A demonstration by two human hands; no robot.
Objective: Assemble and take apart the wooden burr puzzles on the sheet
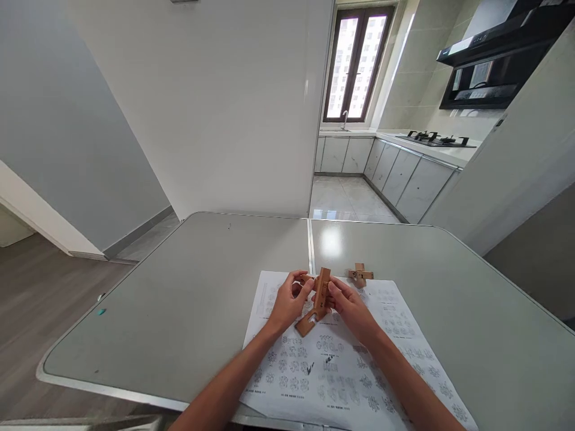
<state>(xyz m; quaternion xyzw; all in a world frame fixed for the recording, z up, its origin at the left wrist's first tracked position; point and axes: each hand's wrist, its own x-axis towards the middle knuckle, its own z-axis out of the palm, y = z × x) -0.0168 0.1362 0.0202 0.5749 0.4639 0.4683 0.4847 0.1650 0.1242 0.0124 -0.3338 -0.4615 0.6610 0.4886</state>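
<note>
Both hands meet over a large printed sheet (327,371) covered in small line diagrams. My left hand (290,302) is closed, its fingertips pinching a brown wooden puzzle piece whose end shows near the thumb. From the other side, my right hand (353,308) grips an upright notched wooden puzzle piece (321,290) marked with a 2. Against its lower end lies another notched wooden piece (306,324), slanting down to the left. Fingers hide how the pieces join. Just beyond the right hand, a cross-shaped group of wooden pieces (360,274) rests by the sheet's far edge.
The grey table (179,311) has a seam down its middle and a pale rim. A small teal bit (101,311) lies near its left edge. Past the table stand a white wall panel (233,108) and a kitchen counter (404,173) with a gas hob (435,140).
</note>
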